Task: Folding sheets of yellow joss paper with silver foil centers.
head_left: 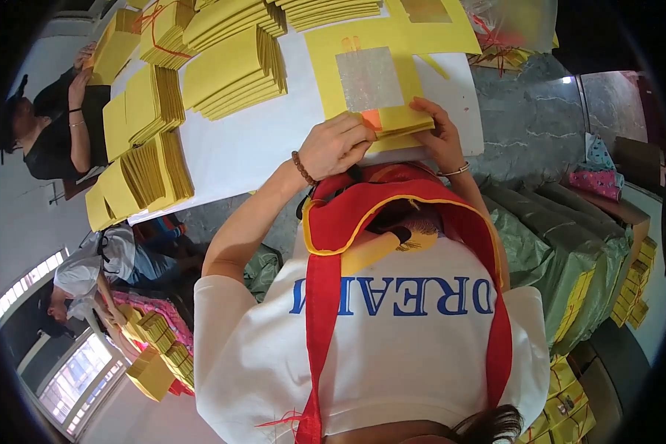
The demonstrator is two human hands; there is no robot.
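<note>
Layered yellow paper (pixel 403 118) is being grasped at its near edge by the left hand (pixel 339 146) and right hand (pixel 442 135), apparently for folding, edge alignment seemingly being required next.

At the near edge of the white table (pixel 229 163), my left hand (pixel 337 146) hides part of the yellow paper (pixel 403 120). On the table's far side, the top of my view cuts off yellow stacks (pixel 233 24).
</note>
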